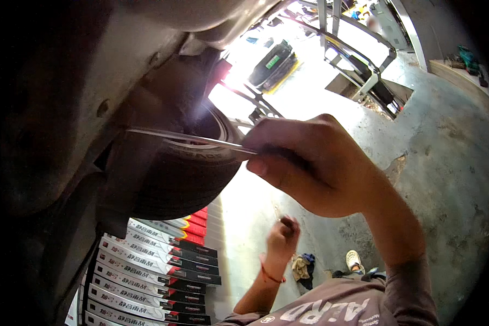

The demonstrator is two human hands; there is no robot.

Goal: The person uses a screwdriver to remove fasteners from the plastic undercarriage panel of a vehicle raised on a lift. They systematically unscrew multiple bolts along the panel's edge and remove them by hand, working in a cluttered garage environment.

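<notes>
My right hand (320, 163) is raised and closed round the dark handle of a screwdriver (190, 137). Its long, thin metal shaft runs leftward across the front of a car wheel (185, 179), and its tip meets the dark lining of the wheel arch (141, 114). Lower down, my left hand (283, 236), with a red cord at the wrist, is held in front of me, its fingers curled in. Whether anything small sits between those fingers cannot be made out.
The raised car's underside (92, 81) fills the upper left. Below the tyre stands a stack of long boxes (146, 277). A rag (303, 269) lies on the floor by my foot. Metal lift arms (358, 60) rise from a floor pit at the upper right; a power tool (470, 60) rests on a ledge.
</notes>
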